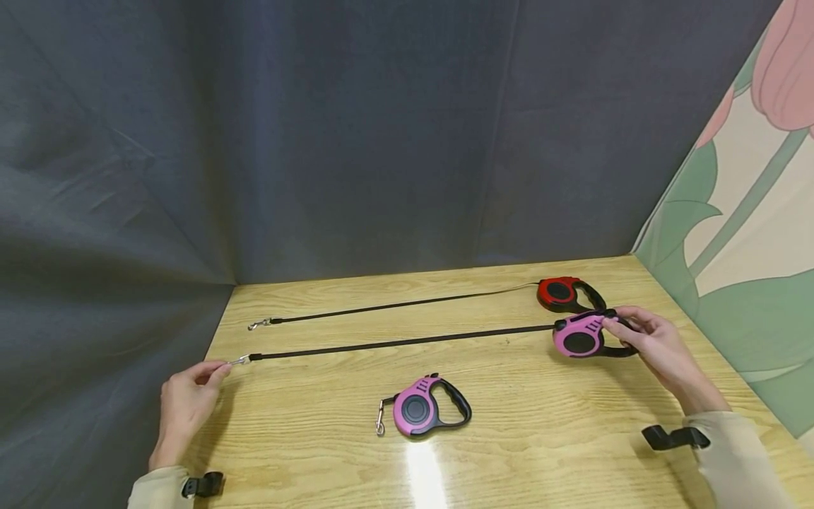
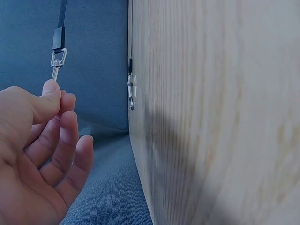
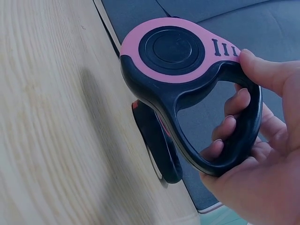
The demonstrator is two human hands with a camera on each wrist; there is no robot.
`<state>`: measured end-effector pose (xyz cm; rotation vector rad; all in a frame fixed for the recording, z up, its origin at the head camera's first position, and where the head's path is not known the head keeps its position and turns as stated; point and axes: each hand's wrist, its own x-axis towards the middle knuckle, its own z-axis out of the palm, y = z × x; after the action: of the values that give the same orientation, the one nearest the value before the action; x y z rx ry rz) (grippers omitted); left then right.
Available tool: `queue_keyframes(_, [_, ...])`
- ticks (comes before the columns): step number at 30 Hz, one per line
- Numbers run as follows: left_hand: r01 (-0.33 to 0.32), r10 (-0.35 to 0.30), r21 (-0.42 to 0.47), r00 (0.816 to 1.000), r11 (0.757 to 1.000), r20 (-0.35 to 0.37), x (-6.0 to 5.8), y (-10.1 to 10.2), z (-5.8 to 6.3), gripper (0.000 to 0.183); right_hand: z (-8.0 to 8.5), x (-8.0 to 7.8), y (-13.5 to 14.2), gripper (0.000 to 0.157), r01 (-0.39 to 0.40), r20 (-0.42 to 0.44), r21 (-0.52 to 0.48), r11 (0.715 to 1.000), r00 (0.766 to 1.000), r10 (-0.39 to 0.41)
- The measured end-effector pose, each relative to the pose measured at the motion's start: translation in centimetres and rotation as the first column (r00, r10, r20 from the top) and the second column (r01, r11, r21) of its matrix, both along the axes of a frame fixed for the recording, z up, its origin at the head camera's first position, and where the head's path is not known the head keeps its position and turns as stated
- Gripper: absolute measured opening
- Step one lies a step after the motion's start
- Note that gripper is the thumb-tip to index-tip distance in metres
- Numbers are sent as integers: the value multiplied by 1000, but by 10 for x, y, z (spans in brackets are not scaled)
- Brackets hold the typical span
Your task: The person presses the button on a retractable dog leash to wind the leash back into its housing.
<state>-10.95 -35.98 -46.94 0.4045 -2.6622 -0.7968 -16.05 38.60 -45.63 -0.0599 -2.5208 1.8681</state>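
Observation:
My right hand (image 1: pixel 655 346) grips the black handle of a pink retractable dog leash (image 1: pixel 579 335), fingers curled through its loop in the right wrist view. From its case a black strap (image 1: pixel 407 342) runs straight across to the left, held above the table. At the far end my left hand (image 1: pixel 189 403) pinches the silver snap hook (image 2: pixel 55 70) between thumb and fingertips. A second pink leash (image 1: pixel 416 408) lies near the middle of the table, its hook (image 1: pixel 380 418) beside the case. Farther back lies a red leash (image 1: pixel 559 293) with its strap drawn out leftward.
The red leash's hook (image 1: pixel 258 324) lies at the table's left back. A wooden table (image 1: pixel 509 438) carries everything, with a dark grey curtain (image 1: pixel 381 141) behind and at the left. A flower-patterned panel (image 1: pixel 750 247) stands along the right edge.

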Motion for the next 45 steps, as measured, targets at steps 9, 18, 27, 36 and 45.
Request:
queue_keyframes(9, [2, -2, 11, 1000, 1000, -9, 0, 0, -2, 21, 0, -2, -3, 17, -22, 3, -35, 999, 1000, 22])
queue_keyframes(18, [20, -20, 16, 1000, 1000, -20, 0, 1, -3, 19, -2, -3, -9, 13, -37, 13, 87, 996, 999, 36])
queue_keyframes(27, [30, -30, 11, 999, 999, -32, 2, 2, -3, 17, -2, -4, -13, 11, -41, 31, 135, 990, 999, 37])
queue_keyframes(36, [61, -60, 10, 997, 998, -50, 2, 5, -4, 14, -1, -3, -15, 15, -46, 18, 112, 993, 999, 44])
queue_keyframes(45, [49, -49, 20, 999, 999, -11, 2, 9, -4, 17, 0, -2, -14, 17, -59, 16, 135, 989, 998, 57])
